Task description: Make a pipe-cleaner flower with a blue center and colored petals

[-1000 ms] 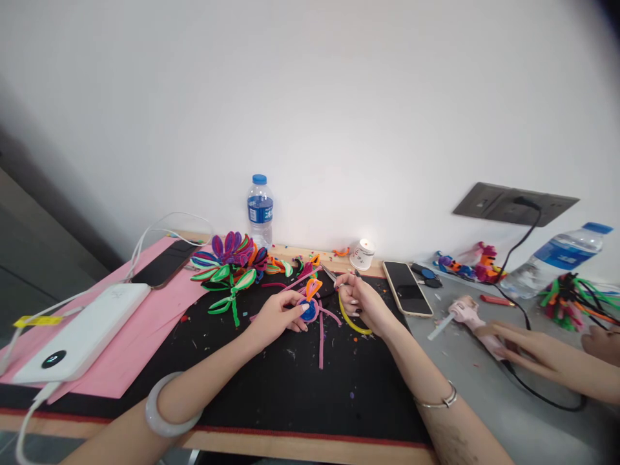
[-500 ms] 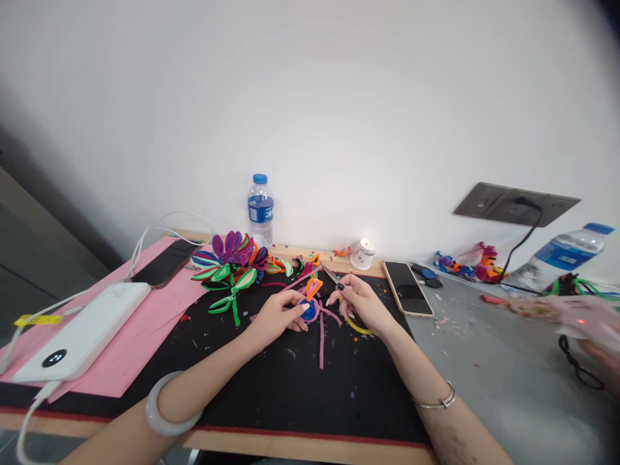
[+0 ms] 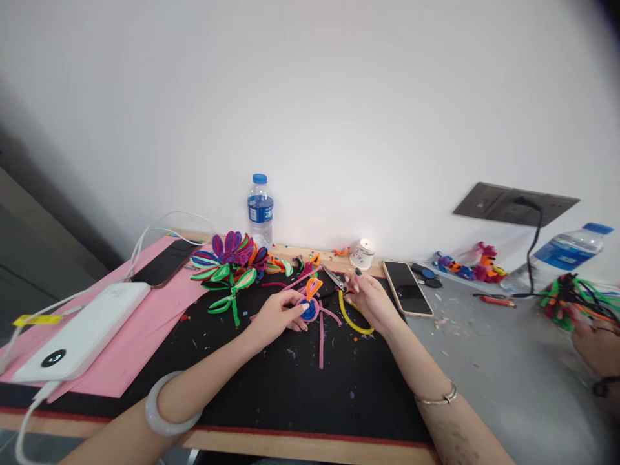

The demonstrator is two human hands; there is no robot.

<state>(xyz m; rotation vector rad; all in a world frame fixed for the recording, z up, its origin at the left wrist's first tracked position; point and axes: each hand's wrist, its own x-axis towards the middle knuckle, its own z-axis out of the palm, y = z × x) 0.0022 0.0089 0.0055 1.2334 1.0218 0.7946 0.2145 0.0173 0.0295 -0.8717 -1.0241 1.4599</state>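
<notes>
My left hand pinches a small blue coil of pipe cleaner with an orange loop and pink strands on the black mat. To its right, my right hand grips small scissors whose blades point up-left toward the orange loop. A curved yellow pipe cleaner lies on the mat just below my right hand.
Finished pipe-cleaner flowers lie behind my left hand. A water bottle, a paper cup, two phones and a white power bank stand around. Another person's hand is at the right, by loose pipe cleaners.
My right hand moved up and right with the scissors, uncovering the yellow pipe cleaner. The other person's hands and pink glue gun left the middle of the grey table.
</notes>
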